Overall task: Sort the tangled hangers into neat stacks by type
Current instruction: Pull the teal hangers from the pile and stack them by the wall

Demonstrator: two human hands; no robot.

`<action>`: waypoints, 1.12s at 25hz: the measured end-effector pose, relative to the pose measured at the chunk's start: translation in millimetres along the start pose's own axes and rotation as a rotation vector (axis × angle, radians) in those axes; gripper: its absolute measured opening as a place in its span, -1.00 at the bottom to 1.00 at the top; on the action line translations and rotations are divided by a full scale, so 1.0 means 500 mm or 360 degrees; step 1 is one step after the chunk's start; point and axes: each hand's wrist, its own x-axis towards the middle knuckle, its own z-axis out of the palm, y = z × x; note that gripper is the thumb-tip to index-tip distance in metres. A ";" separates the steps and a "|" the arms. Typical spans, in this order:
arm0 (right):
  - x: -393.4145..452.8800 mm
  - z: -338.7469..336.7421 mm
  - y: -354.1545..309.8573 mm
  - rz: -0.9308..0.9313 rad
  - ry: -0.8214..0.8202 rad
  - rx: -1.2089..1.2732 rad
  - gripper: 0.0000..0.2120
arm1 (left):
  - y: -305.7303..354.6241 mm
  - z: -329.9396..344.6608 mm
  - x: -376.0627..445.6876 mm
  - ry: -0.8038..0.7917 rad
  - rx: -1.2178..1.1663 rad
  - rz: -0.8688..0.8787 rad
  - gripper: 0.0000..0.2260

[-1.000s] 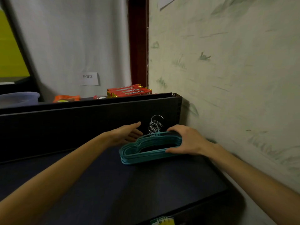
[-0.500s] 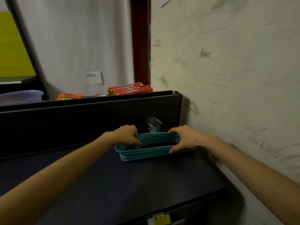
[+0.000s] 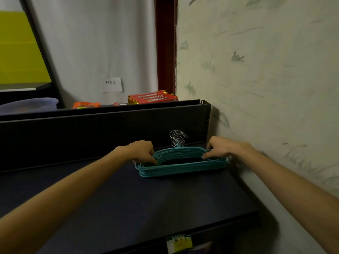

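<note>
At far right of dark shelf (image 3: 146, 198), close against back panel (image 3: 91, 136) and just beside patterned wall (image 3: 266, 88): stack of teal hangers (image 3: 181, 165), lying flat, long axis running left to right across the view, metal hooks (image 3: 177, 139) bunched together and pointing up and away toward back panel. Left hand (image 3: 142, 152) at left shoulder of stack, fingertips pressed down onto top hanger; right hand (image 3: 221, 148) at right shoulder, fingers curled over the upper arms. Both hands closed on stack, one at each end, well apart from each other and about equally near it. Hanger edges roughly aligned, lower ones slightly fanned out toward the near side. No second hanger type visible on shelf. Probable step: squaring the pile, with inward pressure along the long axis from both ends. Behind back panel, red packets (image 3: 153, 97) and paper label (image 3: 112, 84), well apart from stack.
</note>
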 end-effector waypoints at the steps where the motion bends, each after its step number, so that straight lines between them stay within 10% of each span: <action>1: 0.004 0.004 -0.003 -0.0006 0.0020 -0.0023 -0.64 | 0.000 -0.001 0.001 0.0012 0.0006 0.0007 -0.55; 17: 0.012 -0.006 0.007 -0.0155 -0.0010 -0.0327 -0.71 | 0.041 0.000 0.017 -0.0083 0.0090 -0.0131 -0.83; 28: 0.026 0.002 0.012 -0.0140 -0.0005 -0.0194 -0.67 | 0.048 0.008 0.003 0.0074 0.0188 -0.0187 -0.63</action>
